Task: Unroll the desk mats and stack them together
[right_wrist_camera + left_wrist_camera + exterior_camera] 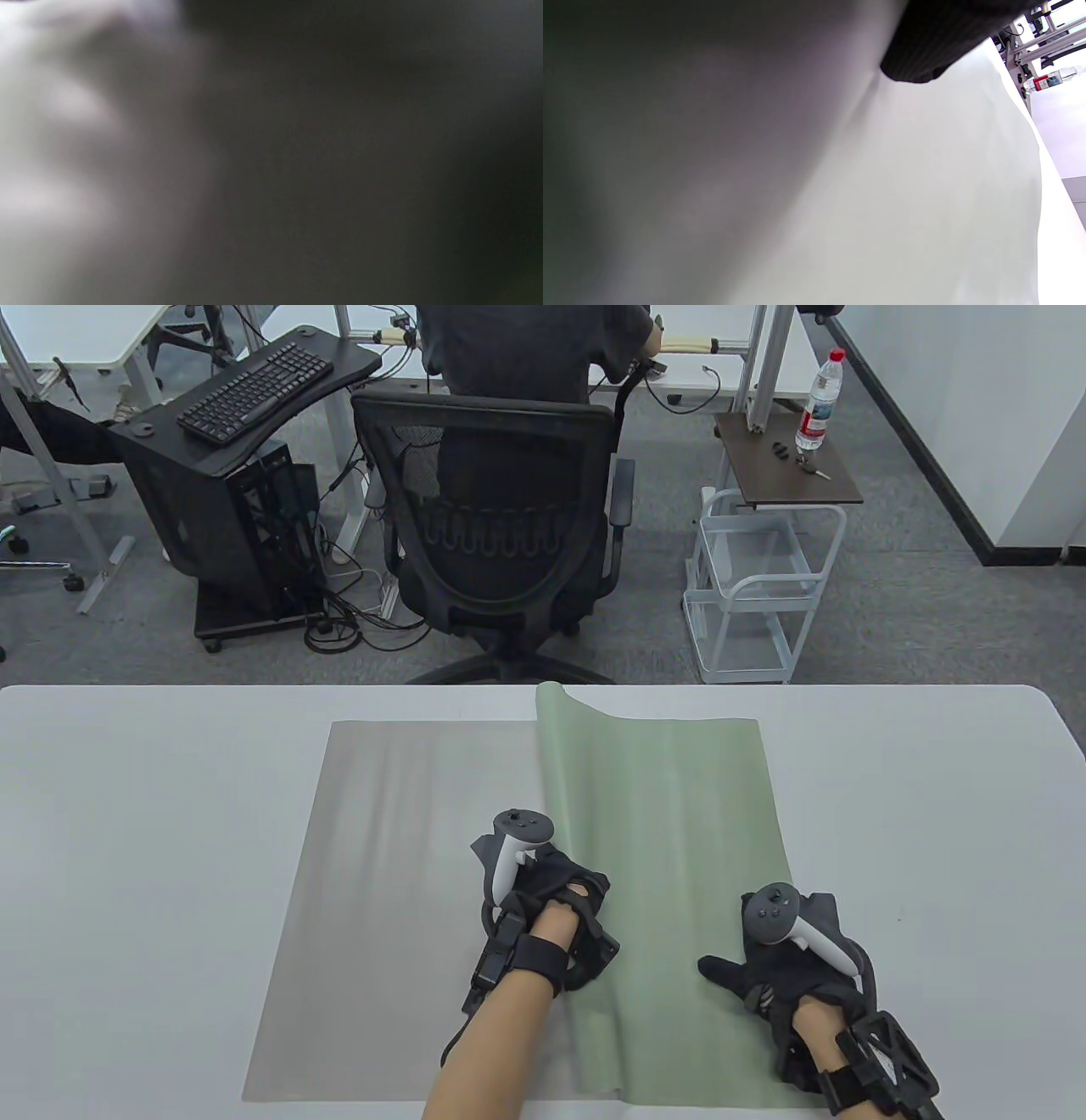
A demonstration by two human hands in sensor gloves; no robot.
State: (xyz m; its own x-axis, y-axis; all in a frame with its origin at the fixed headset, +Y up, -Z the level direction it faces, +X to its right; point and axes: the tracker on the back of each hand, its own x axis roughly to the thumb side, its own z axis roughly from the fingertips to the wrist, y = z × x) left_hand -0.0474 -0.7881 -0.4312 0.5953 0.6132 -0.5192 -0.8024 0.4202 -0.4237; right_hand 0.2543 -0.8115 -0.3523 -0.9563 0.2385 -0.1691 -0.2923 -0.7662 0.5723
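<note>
A grey desk mat (399, 857) lies flat on the white table (127, 831). A pale green mat (670, 814) lies over its right half, with its left edge curled up in a long ridge (550, 746). My left hand (543, 891) rests palm down on the green mat by that curled edge; its fingers are mostly hidden under the tracker. My right hand (780, 967) lies flat on the green mat's near right part, thumb spread. The left wrist view shows a gloved fingertip (925, 51) on the mat surface (925, 190). The right wrist view is a dark blur.
Beyond the table's far edge a person sits in a black office chair (501, 534). A white wire cart (755, 585) stands to its right, and a water bottle (819, 398) stands on a small side table. Bare tabletop lies left and right of the mats.
</note>
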